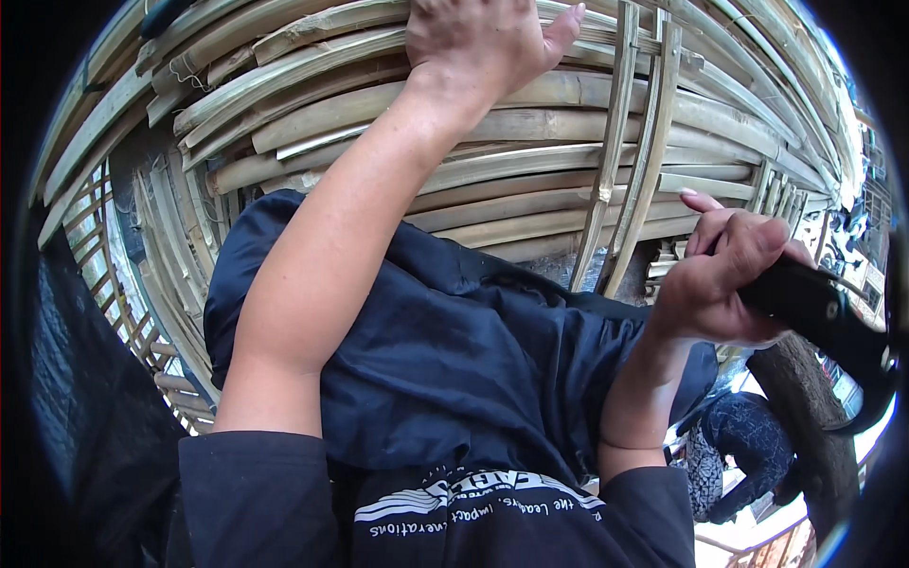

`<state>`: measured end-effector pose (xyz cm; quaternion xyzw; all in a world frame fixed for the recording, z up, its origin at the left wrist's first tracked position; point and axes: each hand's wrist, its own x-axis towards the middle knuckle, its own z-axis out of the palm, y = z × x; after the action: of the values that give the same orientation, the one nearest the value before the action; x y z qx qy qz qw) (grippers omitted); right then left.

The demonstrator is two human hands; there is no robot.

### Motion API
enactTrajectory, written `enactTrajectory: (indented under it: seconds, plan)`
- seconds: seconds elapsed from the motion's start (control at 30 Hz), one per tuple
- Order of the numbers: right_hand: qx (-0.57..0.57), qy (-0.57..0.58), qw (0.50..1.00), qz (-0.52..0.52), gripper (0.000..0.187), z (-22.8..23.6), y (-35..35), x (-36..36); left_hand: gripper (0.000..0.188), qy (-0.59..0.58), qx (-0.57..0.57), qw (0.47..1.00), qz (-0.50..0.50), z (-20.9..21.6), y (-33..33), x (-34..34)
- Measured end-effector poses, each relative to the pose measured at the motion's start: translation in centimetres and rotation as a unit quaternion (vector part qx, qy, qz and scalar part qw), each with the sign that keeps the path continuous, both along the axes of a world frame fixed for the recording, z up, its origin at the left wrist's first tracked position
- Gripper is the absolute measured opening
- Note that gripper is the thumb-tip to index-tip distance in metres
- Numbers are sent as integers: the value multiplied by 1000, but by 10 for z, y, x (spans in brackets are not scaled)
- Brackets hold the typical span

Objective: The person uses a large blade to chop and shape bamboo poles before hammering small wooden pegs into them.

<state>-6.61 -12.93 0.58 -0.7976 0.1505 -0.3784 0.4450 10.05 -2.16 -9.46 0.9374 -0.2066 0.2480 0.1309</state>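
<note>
My left hand (478, 43) lies across split bamboo slats (379, 104) at the top. Its thumb stretches out to the right, and the upper edge cuts off its other fingers. On the right, my right hand (729, 275) is closed round the dark handle (805, 295) of a tool with metal rivets. A curved black part hangs at the tool's far right end, and I cannot make out its exact kind. Two upright bamboo strips (636, 151) cross the long slats between my hands. My right fist is held just right of these strips, above my lap.
Dark cloth (454, 331) covers my lap below the slats. At the lower right, a person in dark patterned clothing (743, 450) is bent over beside a thick trunk (805, 407). A black sheet (85, 379) hangs at the left by a bamboo lattice (118, 293).
</note>
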Motion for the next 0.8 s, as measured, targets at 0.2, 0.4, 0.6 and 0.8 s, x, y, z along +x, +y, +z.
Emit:
enactTrajectory:
  seconds: [0.2,0.4,0.6,0.8]
  plan:
    - [-96,240,966,10,12,17,-1,-11,90,8,-12,1000,-19,9,2,-1]
    - [-159,359,920,-3,10,-16,-9,7,93,9,-9,1000,-6,12,-2,14]
    - [-16,-206,977,57,13,3,-4,8,92,-18,5,1000,4,6,-3,11]
    - [-53,145,988,26,27,7,-5,-10,94,12,-20,999,-24,6,2,0]
